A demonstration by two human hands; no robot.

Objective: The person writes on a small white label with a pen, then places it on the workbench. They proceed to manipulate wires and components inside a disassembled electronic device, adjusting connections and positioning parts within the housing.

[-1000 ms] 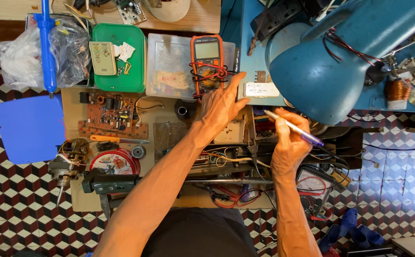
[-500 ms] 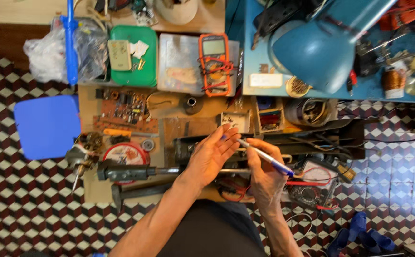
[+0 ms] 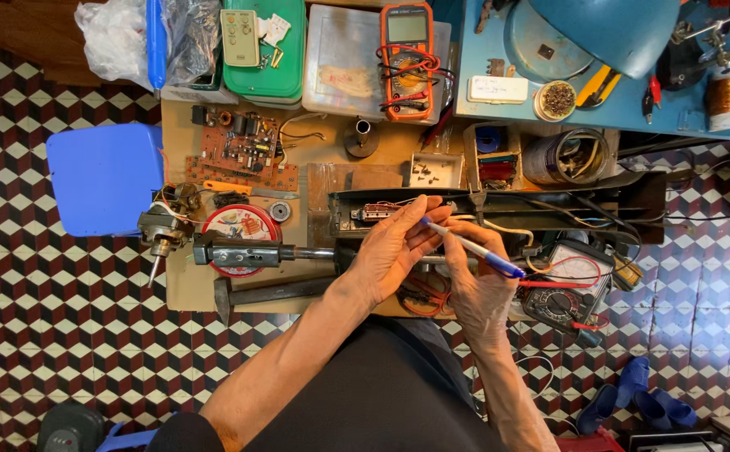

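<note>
Head view: right hand (image 3: 484,289) pinches a blue-capped white pen (image 3: 473,249), tip aimed up-left toward the left fingers. Left hand (image 3: 394,247) lies open, fingers loosely curved, fingertips (image 3: 428,203) touching the small wired part (image 3: 379,212) inside the long black housing (image 3: 499,208), which runs just above both hands. Hands nearly touch at the pen tip. Analog meter (image 3: 567,289) sits just right of the right hand; metal shaft (image 3: 252,254) runs out left of the left hand. Orange multimeter (image 3: 407,59) well above.
</note>
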